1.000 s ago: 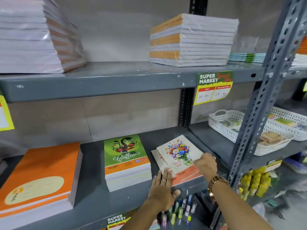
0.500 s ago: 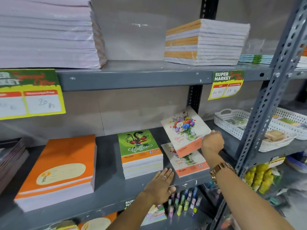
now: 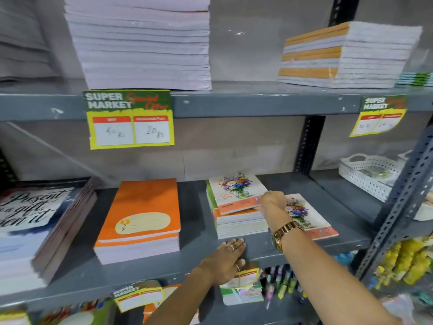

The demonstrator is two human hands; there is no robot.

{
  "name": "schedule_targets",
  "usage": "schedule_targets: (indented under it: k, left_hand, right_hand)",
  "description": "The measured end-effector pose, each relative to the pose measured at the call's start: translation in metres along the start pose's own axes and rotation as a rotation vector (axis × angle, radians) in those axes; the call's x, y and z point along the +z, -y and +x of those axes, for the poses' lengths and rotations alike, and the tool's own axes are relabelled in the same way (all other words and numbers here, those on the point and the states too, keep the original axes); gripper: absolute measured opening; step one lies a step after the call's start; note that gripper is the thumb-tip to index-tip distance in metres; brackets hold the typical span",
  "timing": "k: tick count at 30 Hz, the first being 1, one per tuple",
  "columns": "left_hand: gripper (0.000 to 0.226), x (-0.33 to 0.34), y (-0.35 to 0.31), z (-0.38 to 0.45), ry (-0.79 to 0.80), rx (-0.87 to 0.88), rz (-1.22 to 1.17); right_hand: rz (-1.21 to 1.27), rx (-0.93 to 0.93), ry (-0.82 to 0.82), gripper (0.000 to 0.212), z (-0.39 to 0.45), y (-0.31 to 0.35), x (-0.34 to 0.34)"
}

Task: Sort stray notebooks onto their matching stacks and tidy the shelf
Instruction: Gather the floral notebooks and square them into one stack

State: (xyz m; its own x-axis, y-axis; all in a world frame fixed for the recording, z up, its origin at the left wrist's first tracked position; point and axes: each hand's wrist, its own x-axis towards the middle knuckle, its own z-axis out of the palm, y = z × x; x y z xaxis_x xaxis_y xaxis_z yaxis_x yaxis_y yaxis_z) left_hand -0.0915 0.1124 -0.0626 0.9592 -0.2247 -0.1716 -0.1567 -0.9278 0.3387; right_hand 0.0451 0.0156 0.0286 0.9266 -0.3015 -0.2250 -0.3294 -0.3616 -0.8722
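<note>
You're facing a grey metal shelf [image 3: 257, 252]: right hand [image 3: 273, 202] pinching 1 floral notebook [image 3: 236, 193], left hand [image 3: 225, 261] lying spread flat; 2 price tags [image 3: 130, 118] hanging above.

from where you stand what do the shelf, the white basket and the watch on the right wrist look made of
Shelf: painted grey metal, seemingly steel; thin folded edge, chipped paint, perforated uprights.
White basket: moulded plastic by the look; matte white lattice walls with a cut-out handle.
Watch: gold-toned metal link band, shiny; plated or solid cannot be told.
</note>
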Motion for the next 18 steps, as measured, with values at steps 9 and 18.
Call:
schedule_targets:
  k: [9, 18]
  left_hand:
    - [0.056, 0.006, 0.007, -0.004, -0.020, -0.024, -0.014]
    - [0.057, 0.010, -0.016, 0.022, -0.025, 0.025, -0.032]
  right_hand:
    - [-0.244, -0.186, 0.036, 0.028, -0.003, -0.005, 0.005]
    - [-0.452, -0.273, -0.167, 0.033, 0.028, -0.021, -0.034]
